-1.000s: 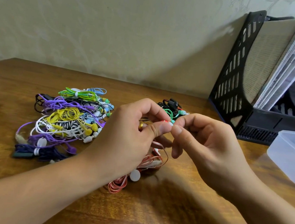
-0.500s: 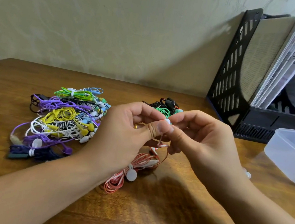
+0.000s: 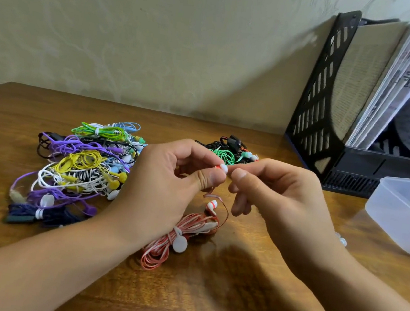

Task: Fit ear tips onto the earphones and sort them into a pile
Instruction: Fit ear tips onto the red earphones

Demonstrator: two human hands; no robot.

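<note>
A: Head cam: your left hand (image 3: 167, 184) pinches the red earbud w/ white ear tip (image 3: 223, 168) between thumb and forefinger, frame center.
B: Right hand?
A: Your right hand (image 3: 281, 197) is at 3 o'clock of the bud, thumb tip just beside the tip, fingers curled. Can't tell if it's touching or gripping anything.
B: Cable?
A: Red-white cable bundle (image 3: 176, 239) lies on the wooden table (image 3: 208, 296) under your hands, 6 o'clock; second bud (image 3: 211, 205) on it.
B: Piles?
A: Big colorful earphone pile (image 3: 80, 166) at 9 o'clock. Small black-green pile (image 3: 230, 151) at 12. Clear plastic box (image 3: 404, 216) at 3, black file rack (image 3: 333, 98) at 1-2.
</note>
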